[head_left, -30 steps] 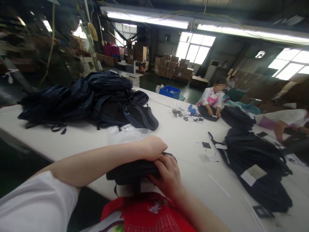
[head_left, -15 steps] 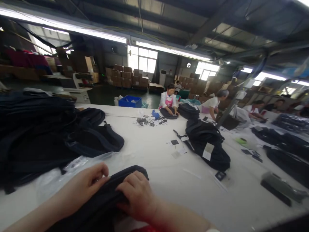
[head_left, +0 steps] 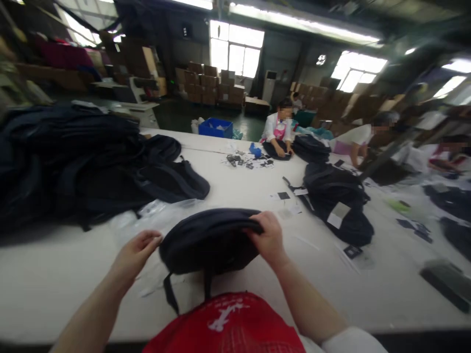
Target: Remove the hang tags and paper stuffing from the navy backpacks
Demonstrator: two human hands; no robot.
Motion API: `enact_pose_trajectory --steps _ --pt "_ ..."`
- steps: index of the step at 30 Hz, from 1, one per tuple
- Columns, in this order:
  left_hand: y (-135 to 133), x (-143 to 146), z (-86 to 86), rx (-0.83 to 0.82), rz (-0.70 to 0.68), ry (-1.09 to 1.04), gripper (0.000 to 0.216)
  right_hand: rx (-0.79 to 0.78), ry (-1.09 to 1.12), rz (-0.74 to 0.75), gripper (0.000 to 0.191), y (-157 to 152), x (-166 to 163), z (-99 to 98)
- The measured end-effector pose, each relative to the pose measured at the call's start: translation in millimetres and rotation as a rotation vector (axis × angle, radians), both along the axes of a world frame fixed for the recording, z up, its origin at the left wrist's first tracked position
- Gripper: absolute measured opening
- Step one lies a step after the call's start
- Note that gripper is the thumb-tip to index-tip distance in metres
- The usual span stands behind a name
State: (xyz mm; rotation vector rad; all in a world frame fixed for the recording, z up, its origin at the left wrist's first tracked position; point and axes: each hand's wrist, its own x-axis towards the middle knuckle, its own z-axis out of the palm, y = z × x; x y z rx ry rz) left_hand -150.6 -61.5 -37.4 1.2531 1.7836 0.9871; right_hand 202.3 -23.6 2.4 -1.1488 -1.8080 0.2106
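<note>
A dark navy backpack (head_left: 209,240) is held up just above the white table in front of me, its straps hanging down toward my red apron. My right hand (head_left: 268,238) grips its upper right edge, fingers wrapped over the rim. At the backpack's left edge, my left hand (head_left: 138,255) is closed in a pinch; what lies between the fingertips is too small to make out. Behind the left hand lies a crumpled clear plastic bag (head_left: 147,213).
A large pile of dark backpacks (head_left: 73,162) fills the left. Another backpack (head_left: 331,201) with a paper tag lies to the right, near a grey case (head_left: 447,282). Loose tags (head_left: 250,161) are scattered farther back. Across the table, a person (head_left: 279,130) handles a dark bag.
The backpack has turned and risen from a slanted position to face me, nearer the centre. My hands have moved apart to its two sides, and the camera view has tilted down.
</note>
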Motion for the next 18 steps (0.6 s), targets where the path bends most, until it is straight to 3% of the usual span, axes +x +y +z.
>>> enact_pose_trajectory --steps 3,5,8,10,13,16,18 --pt "8 23 -41.4 -0.017 0.123 -0.014 0.047 -0.057 0.069 -0.154 0.026 20 31 -10.4" --pt "12 32 -67.2 -0.086 0.115 -0.009 0.041 -0.124 0.078 -0.167 0.030 34 51 -17.3" --pt "14 43 -77.1 -0.097 0.099 0.005 0.029 -0.174 0.051 -0.122 0.031 42 70 -21.1" --pt "12 51 -58.5 0.012 0.091 0.081 0.023 -0.176 0.032 -0.107 0.030 40 76 -19.6" --pt "5 73 -3.2 0.436 0.024 0.336 0.028 -0.173 0.011 -0.095 0.029 34 70 -15.1" --pt "-2 109 56.6 0.756 -0.224 0.517 0.031 -0.154 -0.018 -0.021 0.028 29 52 -10.1" --pt "-2 134 85.4 0.807 -0.370 0.609 0.035 -0.142 -0.033 0.040 0.026 24 38 -7.3"
